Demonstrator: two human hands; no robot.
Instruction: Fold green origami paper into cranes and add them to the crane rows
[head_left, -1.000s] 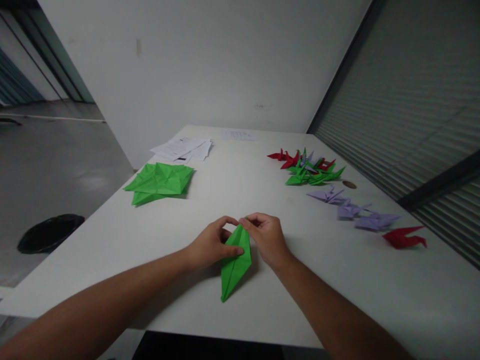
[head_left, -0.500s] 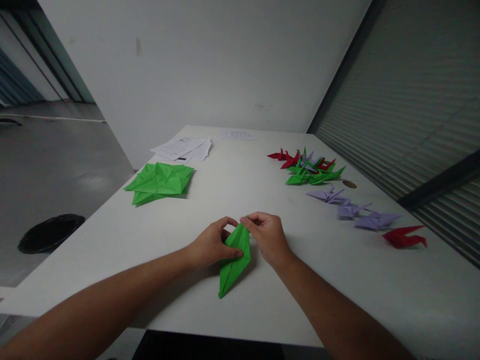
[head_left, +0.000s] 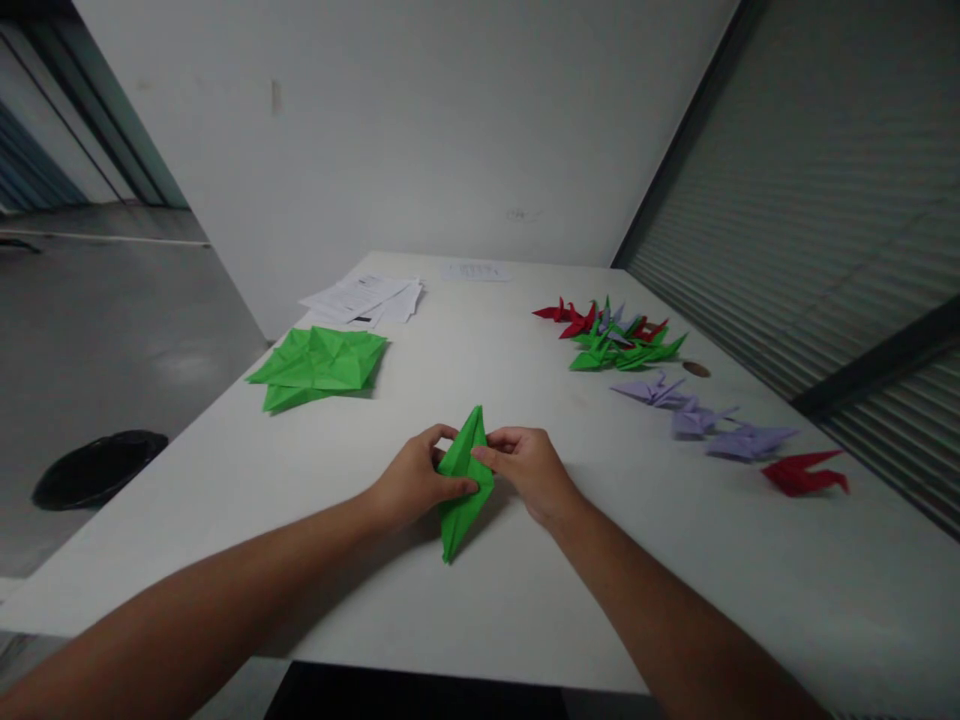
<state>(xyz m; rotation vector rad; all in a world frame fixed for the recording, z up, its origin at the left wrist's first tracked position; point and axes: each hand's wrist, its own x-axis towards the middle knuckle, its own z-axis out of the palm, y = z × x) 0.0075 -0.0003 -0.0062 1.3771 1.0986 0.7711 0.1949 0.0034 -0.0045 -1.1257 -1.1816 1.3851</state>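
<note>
Left hand [head_left: 416,480] | right hand [head_left: 529,470] | both pinch a green folded-paper diamond [head_left: 462,516] from opposite sides | likely best: align edges, press creases evenly

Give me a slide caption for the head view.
Left hand and right hand hold a slender green folded-paper diamond; red, green and pale-purple paper cranes lie on the right.

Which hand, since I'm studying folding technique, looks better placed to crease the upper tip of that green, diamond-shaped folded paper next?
Probably the right hand: its thumb lies nearer the upper tip of the green, diamond-shaped folded paper, while the left hand has its thumb lower, across the middle.
</note>
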